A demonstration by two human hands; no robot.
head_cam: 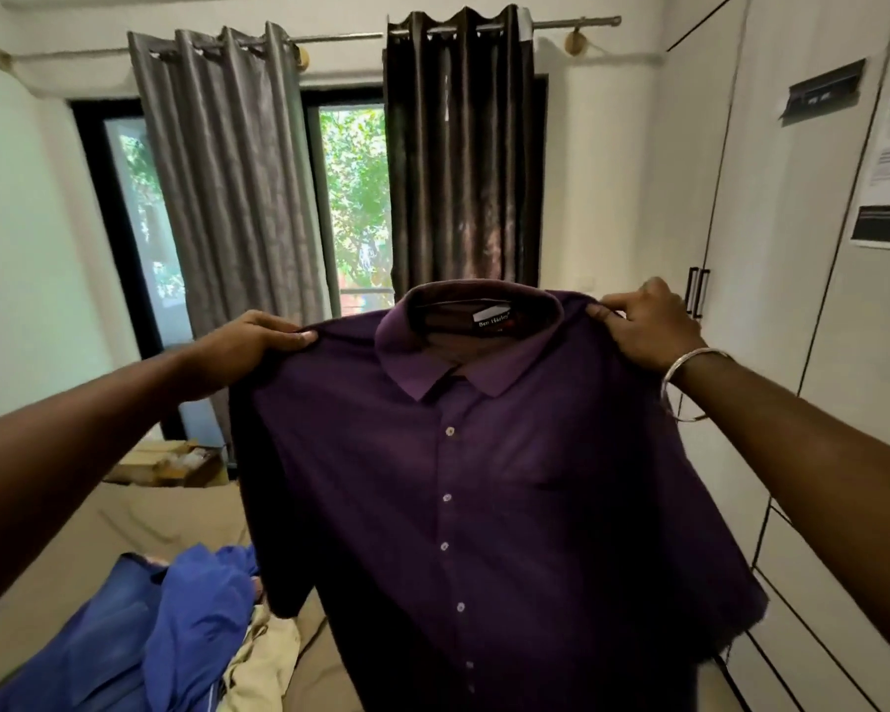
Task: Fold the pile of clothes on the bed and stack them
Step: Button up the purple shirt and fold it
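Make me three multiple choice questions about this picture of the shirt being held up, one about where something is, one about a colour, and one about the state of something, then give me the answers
1. Where does the blue garment lie?
A. On the bed, lower left
B. On the curtain rod
C. Inside the wardrobe

2. What colour is the shirt being held up?
A. White
B. Dark purple
C. Yellow

3. How is the shirt's front?
A. Fully unbuttoned and open
B. Folded in half
C. Buttoned down the placket

Answers:
1. A, it sits crumpled on the tan bed beside a beige garment.
2. B, the fabric and collar are dark purple.
3. C, the buttons run closed down the middle while the left hand and right hand pinch the shoulders, holding it spread.
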